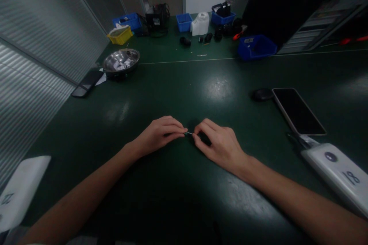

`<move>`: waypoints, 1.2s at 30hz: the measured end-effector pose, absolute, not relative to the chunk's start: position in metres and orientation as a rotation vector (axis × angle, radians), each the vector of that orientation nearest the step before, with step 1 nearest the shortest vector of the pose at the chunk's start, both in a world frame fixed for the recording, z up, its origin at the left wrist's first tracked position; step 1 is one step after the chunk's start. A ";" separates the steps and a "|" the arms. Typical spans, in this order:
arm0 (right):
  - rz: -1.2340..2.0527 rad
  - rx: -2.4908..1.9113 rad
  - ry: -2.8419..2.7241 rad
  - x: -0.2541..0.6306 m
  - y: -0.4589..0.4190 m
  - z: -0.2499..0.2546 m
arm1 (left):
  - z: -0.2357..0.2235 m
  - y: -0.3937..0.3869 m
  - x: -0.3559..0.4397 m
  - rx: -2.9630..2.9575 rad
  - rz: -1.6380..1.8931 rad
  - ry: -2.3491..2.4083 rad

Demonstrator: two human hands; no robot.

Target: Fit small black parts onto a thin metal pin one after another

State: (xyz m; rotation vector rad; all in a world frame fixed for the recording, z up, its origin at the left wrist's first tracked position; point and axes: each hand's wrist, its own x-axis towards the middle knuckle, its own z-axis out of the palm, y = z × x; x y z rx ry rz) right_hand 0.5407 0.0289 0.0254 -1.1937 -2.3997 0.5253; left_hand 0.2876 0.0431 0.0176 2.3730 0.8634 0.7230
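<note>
Both hands meet low over the middle of a dark green table [161, 95]. My left hand [161, 132] is pinched, thumb against fingertips, on the left end of a small thin piece [188, 133] with a greenish end and a pale, shiny shaft. From the right, the thumb and index finger of my right hand [220, 141] close on the shaft's other end. Only the short stretch between the fingertips shows, too small for me to tell its kind. My right hand's remaining fingers curl towards the palm.
Right of my hands lie a black mouse [262, 94], a phone [299, 111] and a white device marked 18 [342, 172]. Another white device [24, 187] is at the left edge. A metal bowl [135, 59], a yellow bin [122, 37] and a blue bin [257, 48] stand farther back.
</note>
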 end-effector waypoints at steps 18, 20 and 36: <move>0.694 -1.018 -2.401 0.544 0.033 0.024 | 0.025 0.045 0.281 2.142 0.662 0.772; 0.693 -0.990 -2.429 0.544 0.032 0.025 | 0.026 0.045 0.281 2.131 0.629 0.755; 0.754 -0.882 -2.374 0.543 0.031 0.024 | 0.028 0.038 0.290 1.975 0.685 0.710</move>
